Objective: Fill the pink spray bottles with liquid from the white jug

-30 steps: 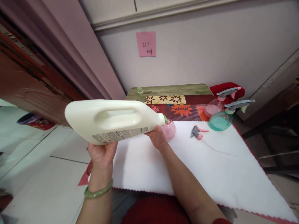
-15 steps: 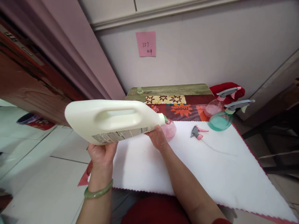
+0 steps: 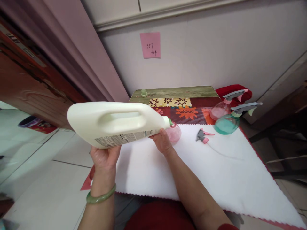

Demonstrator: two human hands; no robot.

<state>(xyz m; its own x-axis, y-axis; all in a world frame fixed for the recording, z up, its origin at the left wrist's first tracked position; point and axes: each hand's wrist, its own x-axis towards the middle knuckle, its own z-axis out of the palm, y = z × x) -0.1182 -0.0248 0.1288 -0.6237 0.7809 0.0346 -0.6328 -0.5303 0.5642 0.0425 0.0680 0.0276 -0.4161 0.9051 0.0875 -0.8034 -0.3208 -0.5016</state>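
Note:
A big cream-coloured detergent jug [image 3: 96, 116] lies tipped on its side in the air, its neck pointing right. From below, my left hand [image 3: 105, 156] grips its wide base end. My right hand [image 3: 162, 142] is closed around the jug near the neck, thumb up and fingers partly hidden underneath. The green spout [image 3: 170, 122] meets the mouth of a round pink spray bottle [image 3: 174, 132] that has no sprayer on it. Whether liquid is flowing cannot be made out. To the right, a grey and pink spray head [image 3: 201, 136] lies with its thin tube stretched out.
A white cloth [image 3: 148, 172] covers the table's near part. At the back right stand a pink-filled spray bottle [image 3: 218, 111] and a green-filled one [image 3: 226, 124], beside a red cloth [image 3: 247, 92]. A green cap [image 3: 144, 93] sits near the wall.

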